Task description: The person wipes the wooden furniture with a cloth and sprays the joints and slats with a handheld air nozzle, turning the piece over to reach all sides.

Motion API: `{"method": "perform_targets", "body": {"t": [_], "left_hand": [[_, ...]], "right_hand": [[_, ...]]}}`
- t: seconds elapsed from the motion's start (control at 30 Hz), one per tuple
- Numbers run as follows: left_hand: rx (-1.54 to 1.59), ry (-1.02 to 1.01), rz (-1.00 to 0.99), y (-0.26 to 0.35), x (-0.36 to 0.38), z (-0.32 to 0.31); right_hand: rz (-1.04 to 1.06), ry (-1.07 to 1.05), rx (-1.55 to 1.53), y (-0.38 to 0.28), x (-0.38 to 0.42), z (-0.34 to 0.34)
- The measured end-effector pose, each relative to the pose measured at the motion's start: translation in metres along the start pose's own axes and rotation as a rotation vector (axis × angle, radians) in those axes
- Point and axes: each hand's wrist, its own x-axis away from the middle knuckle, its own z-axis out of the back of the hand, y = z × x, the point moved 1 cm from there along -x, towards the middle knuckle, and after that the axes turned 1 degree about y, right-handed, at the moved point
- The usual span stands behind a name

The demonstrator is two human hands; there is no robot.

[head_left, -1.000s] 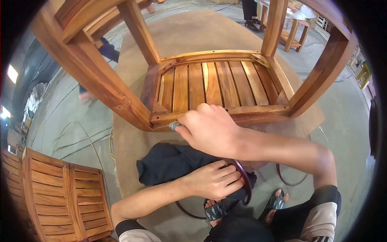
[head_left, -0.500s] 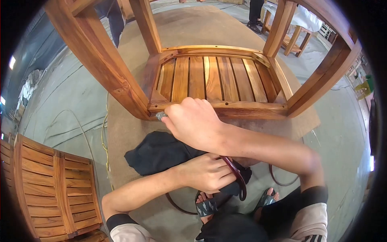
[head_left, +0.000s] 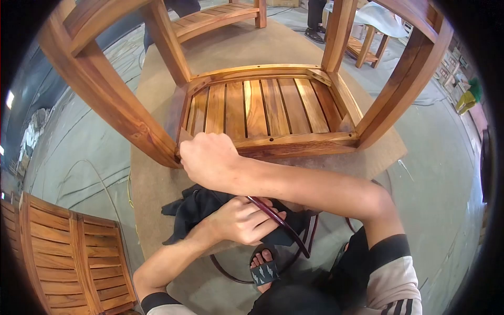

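Note:
A wooden frame with a slatted panel (head_left: 262,107) and upright legs stands on a brown board (head_left: 367,168). My right hand (head_left: 210,160) is a fist at the panel's near left corner, beside the left leg (head_left: 118,105). What it grips is hidden now; a grey ribbed tip stuck out of this fist earlier. Under my right forearm, my left hand (head_left: 244,220) has its fingers curled over a bunched black cloth (head_left: 191,215). A dark red hose (head_left: 286,227) comes from beneath the forearm and crosses the left fingers, then loops down toward the floor.
Slatted wooden furniture (head_left: 52,252) stands at the lower left. Another slatted wooden piece (head_left: 220,18) is at the far edge of the board. Behind are a person's legs (head_left: 315,18) and a small table under clear plastic (head_left: 380,21). A cord (head_left: 105,181) lies on the floor.
My right fist has moved left along the near rail to the corner, and its grey tip is now out of sight. My left hand has shifted left, bunching the black cloth; the view has shifted too.

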Motion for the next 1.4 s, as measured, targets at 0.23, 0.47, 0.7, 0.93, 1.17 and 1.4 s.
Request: {"method": "perform_targets", "body": {"t": [0.23,0.47,0.7,0.93,1.17,1.4], "left_hand": [[-0.037,0.018,-0.029,0.0,0.004,-0.005],[-0.149,-0.06,-0.163,0.014,-0.001,0.014],[-0.506,0.149,0.43,0.039,0.042,0.07],[-0.997,-0.186,0.889,-0.045,0.041,0.069],[-1.088,-0.369,1.04,-0.025,0.021,0.047],[-0.992,-0.344,1.195,-0.033,0.015,0.048]], "right_hand": [[0.005,-0.039,-0.039,0.004,0.005,0.001],[-0.29,0.033,-0.479,0.015,0.019,-0.012],[-0.49,-0.036,-0.777,0.037,0.029,0.028],[-0.37,0.156,-0.896,0.055,0.074,0.065],[-0.172,0.137,-0.848,0.045,0.127,0.111],[-0.156,-0.002,-0.902,0.048,0.165,0.132]]}}
